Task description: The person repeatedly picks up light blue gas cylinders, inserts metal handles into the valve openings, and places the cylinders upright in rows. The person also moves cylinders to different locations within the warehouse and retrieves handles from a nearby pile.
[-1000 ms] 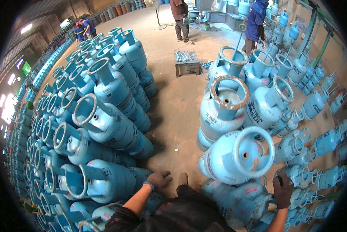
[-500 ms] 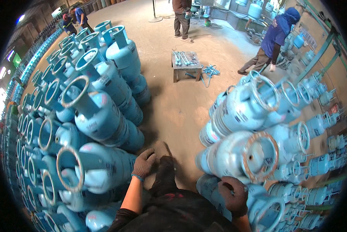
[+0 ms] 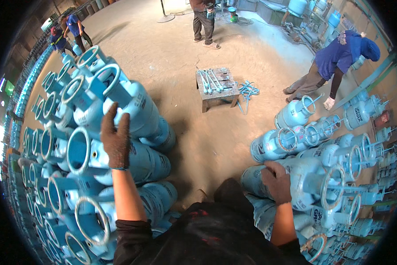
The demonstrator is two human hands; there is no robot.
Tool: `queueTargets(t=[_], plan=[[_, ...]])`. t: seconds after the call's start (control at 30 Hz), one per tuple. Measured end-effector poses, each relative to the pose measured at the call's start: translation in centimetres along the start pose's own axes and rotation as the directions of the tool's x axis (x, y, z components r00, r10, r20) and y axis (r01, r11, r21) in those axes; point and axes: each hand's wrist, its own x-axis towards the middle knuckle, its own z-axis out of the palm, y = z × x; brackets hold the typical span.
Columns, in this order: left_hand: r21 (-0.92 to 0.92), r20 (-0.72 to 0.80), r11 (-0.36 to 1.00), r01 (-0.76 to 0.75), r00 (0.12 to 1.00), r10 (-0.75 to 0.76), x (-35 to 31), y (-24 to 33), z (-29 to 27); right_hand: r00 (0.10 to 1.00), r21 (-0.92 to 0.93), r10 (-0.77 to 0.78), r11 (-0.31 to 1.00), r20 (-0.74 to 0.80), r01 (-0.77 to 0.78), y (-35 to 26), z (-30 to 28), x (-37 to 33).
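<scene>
The left hand (image 3: 116, 139) is held open by blue cylinders (image 3: 142, 108), frame left; whether the right hand (image 3: 276, 182) is closed beside cylinders (image 3: 301, 174), frame right, cannot be told. Between, a passage (image 3: 209, 152) is apparently kept for walking.

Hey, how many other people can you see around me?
4: a person in red headgear and a blue-shirted neighbour at upper left, a standing person at top centre, and a bending person at right. Others may be hidden behind the blue cylinders.
</scene>
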Motion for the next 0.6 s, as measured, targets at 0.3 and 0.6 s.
queueTargets(t=[0.3,0.6], plan=[[0.580,0.010,0.815,0.004,1.000,-0.012,17.8,-11.1,9.7,0.945,0.234,0.080,0.959,0.317,-0.160,-2.5,18.6,43.2],[0.497,-0.521,0.403,0.769,0.635,-0.570,24.8,-10.9,17.8,0.849,-0.401,0.121,0.909,0.515,0.114,3.5,51.8,86.5]])
